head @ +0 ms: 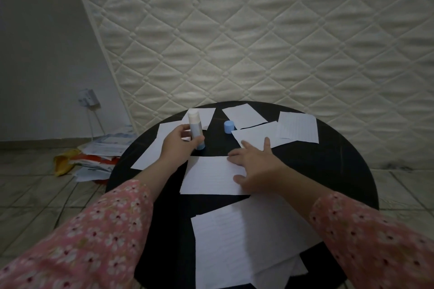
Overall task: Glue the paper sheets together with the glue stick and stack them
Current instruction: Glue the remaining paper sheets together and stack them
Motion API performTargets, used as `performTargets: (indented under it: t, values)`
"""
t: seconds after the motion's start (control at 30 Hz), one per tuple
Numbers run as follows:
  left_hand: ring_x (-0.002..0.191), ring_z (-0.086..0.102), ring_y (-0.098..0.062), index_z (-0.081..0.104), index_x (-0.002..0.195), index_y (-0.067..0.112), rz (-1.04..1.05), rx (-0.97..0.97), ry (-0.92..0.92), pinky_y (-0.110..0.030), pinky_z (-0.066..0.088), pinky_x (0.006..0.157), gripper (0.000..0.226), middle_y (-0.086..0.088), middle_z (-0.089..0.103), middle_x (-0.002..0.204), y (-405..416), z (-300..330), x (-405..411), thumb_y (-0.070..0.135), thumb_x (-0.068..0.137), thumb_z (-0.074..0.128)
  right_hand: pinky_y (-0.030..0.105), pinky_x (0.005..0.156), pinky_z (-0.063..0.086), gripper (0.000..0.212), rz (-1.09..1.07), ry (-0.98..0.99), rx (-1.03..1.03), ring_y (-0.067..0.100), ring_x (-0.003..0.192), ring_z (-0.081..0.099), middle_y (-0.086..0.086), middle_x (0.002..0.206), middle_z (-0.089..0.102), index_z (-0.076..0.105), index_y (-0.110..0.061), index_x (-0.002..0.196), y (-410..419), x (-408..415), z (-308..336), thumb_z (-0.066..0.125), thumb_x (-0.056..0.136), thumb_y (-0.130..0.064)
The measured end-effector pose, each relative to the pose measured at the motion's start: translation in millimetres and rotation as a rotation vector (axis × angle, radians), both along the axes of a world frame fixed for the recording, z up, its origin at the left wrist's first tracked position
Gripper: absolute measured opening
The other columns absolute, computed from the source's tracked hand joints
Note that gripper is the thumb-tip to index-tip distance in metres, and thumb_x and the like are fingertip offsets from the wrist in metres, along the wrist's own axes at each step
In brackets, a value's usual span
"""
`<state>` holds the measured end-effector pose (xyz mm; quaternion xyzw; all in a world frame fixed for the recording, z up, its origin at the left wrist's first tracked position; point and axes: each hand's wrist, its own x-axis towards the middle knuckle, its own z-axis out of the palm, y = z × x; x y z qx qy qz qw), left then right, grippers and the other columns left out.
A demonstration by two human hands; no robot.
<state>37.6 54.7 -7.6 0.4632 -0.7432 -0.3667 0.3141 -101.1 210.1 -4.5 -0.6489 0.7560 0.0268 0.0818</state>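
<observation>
near stack: a loose pile of lined white sheets point(246, 241) lies on the round black table point(328, 171), at the edge nearest the person, well on the near side of the glue stick.
sleeves: pink flowered sleeves point(98, 237) cover both forearms, coming in over the near rim.
middle sheet: one lined sheet point(209, 177) lies flat just nearer than the glue stick, a little to its right.
right hand: the right hand point(256, 164) rests flat on the right end of that sheet, fingers spread and straight, its grip released, fingertips reaching toward the sheet beyond.
left hand: the left hand point(178, 145) has its grip wrapped round the lower body of the glue stick, thumb and fingers curled on it.
glue stick: the glue stick point(196, 129) stands nearly upright, base on or just above the table, white glue end uppermost, uncapped.
cap: the blue cap point(229, 126) stands on the table just right of the glue stick, apart from it.
left sheet: a sheet point(155, 148) lies left of the glue stick, partly under the left hand.
far sheets: more sheets point(298, 128) lie right of and beyond the glue stick, some overlapping.
floor: a heap of papers point(98, 155) lies on the tiled floor, far left of the glue stick.
backdrop: a quilted mattress point(258, 30) leans behind the table.
</observation>
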Motion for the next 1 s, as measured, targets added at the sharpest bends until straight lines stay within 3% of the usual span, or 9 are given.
performTargets:
  t: [0.2, 0.27, 0.4, 0.47, 0.57, 0.7, 0.77, 0.87, 1.0]
  values:
    - [0.095, 0.059, -0.013, 0.056, 0.11, 0.023, 0.003, 0.006, 0.017, -0.018, 0.041, 0.06, 0.032, 0.0, 0.063, 0.113, 3.0, 2.4, -0.9, 0.03, 0.083, 0.072, 0.054, 0.114, -0.013, 0.061, 0.044, -0.012, 0.053, 0.013, 0.145, 0.019, -0.008, 0.16, 0.015, 0.02, -0.024, 0.152, -2.3, 4.2, 0.1, 0.044, 0.096, -0.029]
    - [0.094, 0.058, -0.013, 0.057, 0.111, 0.021, -0.013, 0.002, 0.008, -0.018, 0.042, 0.061, 0.032, 0.0, 0.064, 0.113, 6.1, 2.7, -3.8, 0.03, 0.084, 0.072, 0.054, 0.114, -0.013, 0.06, 0.061, -0.016, 0.068, 0.013, 0.146, 0.017, -0.009, 0.16, 0.012, 0.018, -0.026, 0.153, -0.7, 4.4, 0.2, 0.041, 0.098, -0.03]
    - [0.102, 0.057, -0.014, 0.052, 0.129, 0.017, 0.011, 0.024, 0.013, -0.023, 0.044, 0.075, 0.057, 0.002, 0.058, 0.122, 16.1, 5.8, -0.1, 0.036, 0.081, 0.074, 0.053, 0.115, -0.008, 0.057, 0.07, -0.032, 0.09, 0.012, 0.148, 0.008, -0.007, 0.161, 0.008, 0.016, -0.025, 0.153, 0.8, 6.4, 1.0, 0.037, 0.1, -0.024]
    - [0.092, 0.058, -0.012, 0.057, 0.118, 0.019, 0.015, -0.108, -0.015, -0.022, 0.044, 0.072, 0.045, 0.005, 0.06, 0.112, 23.9, 6.6, 10.2, 0.039, 0.08, 0.073, 0.052, 0.116, -0.007, 0.058, 0.056, -0.05, 0.072, 0.012, 0.147, 0.011, -0.008, 0.161, 0.011, 0.019, -0.024, 0.153, 1.3, 8.3, 1.3, 0.038, 0.098, -0.021]
    - [0.095, 0.061, -0.008, 0.068, 0.107, 0.023, -0.226, -0.281, -0.163, -0.024, 0.05, 0.084, 0.028, 0.006, 0.066, 0.106, 38.1, 2.8, 25.2, 0.035, 0.082, 0.072, 0.052, 0.116, -0.006, 0.054, 0.051, -0.072, 0.023, 0.011, 0.146, 0.015, -0.01, 0.16, 0.013, 0.02, -0.024, 0.153, 4.7, 11.8, -1.6, 0.035, 0.101, -0.032]
    - [0.126, 0.05, -0.009, 0.054, 0.134, 0.026, -0.519, -0.351, -0.623, -0.031, 0.039, 0.107, 0.057, 0.009, 0.053, 0.139, 46.5, -5.8, 29.6, 0.056, 0.086, 0.059, 0.06, 0.113, -0.012, 0.06, 0.023, -0.1, 0.131, 0.013, 0.148, -0.001, -0.009, 0.161, -0.002, 0.002, -0.028, 0.154, 6.5, 12.0, -3.2, 0.027, 0.102, -0.046]
    - [0.137, 0.037, -0.007, 0.045, 0.142, 0.024, -0.591, -0.321, -0.736, -0.03, 0.03, 0.114, 0.065, 0.013, 0.036, 0.151, 45.8, -1.7, 33.7, 0.057, 0.088, 0.056, 0.061, 0.113, -0.012, 0.062, -0.008, -0.094, 0.157, 0.016, 0.149, 0.001, -0.005, 0.162, -0.004, -0.003, -0.03, 0.153, 6.8, 11.3, -2.0, 0.026, 0.101, -0.05]
    - [0.137, 0.036, -0.007, 0.041, 0.144, 0.025, -0.605, -0.271, -0.815, -0.028, 0.028, 0.114, 0.068, 0.017, 0.03, 0.153, 41.7, 8.0, 44.8, 0.057, 0.087, 0.056, 0.06, 0.114, -0.009, 0.066, -0.036, -0.083, 0.152, 0.019, 0.148, 0.007, -0.002, 0.162, -0.004, -0.003, -0.026, 0.153, 8.4, 13.6, -0.6, 0.027, 0.101, -0.051]
    - [0.124, 0.049, -0.009, 0.047, 0.14, 0.025, -0.539, -0.254, -0.867, -0.028, 0.038, 0.106, 0.068, 0.015, 0.042, 0.147, 34.9, 14.0, 57.8, 0.06, 0.083, 0.059, 0.06, 0.114, -0.008, 0.068, -0.066, -0.05, 0.144, 0.02, 0.148, 0.006, 0.0, 0.162, -0.003, -0.004, -0.02, 0.154, 7.4, 20.3, -1.2, 0.031, 0.101, -0.047]
